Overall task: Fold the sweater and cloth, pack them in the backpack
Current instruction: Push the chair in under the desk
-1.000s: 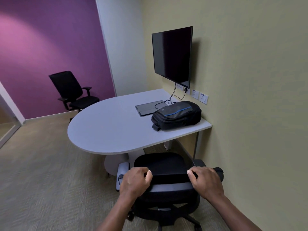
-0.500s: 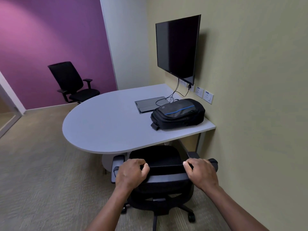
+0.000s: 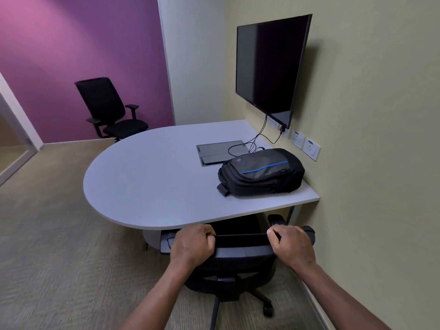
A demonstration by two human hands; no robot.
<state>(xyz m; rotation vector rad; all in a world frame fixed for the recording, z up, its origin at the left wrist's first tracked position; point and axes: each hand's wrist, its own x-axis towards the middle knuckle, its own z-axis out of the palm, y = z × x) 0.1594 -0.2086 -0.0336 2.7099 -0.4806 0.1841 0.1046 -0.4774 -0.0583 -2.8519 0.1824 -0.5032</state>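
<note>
1. Since the earlier frame, our chair (image 3: 240,251) sits further under the surface (image 3: 152,186).
2. We curl our left hand (image 3: 193,244) and right hand (image 3: 291,245) around the chair's backrest top.
3. Backpack (image 3: 260,172) lies flat on the surface near the wall, beside a grey cable hatch (image 3: 220,152).

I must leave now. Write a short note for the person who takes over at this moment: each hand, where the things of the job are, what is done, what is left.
Left hand: grips the top edge of the office chair's backrest.
Right hand: grips the same edge, further right.
The chair stands at the near edge of the table, its seat partly under it.
Backpack: lies flat on the table near the wall, and looks zipped shut.
Sweater and cloth: not in view.
Done: nothing folded or packed that the picture shows.
Left: find sweater and cloth, fold both, open the backpack, pack them.
</note>
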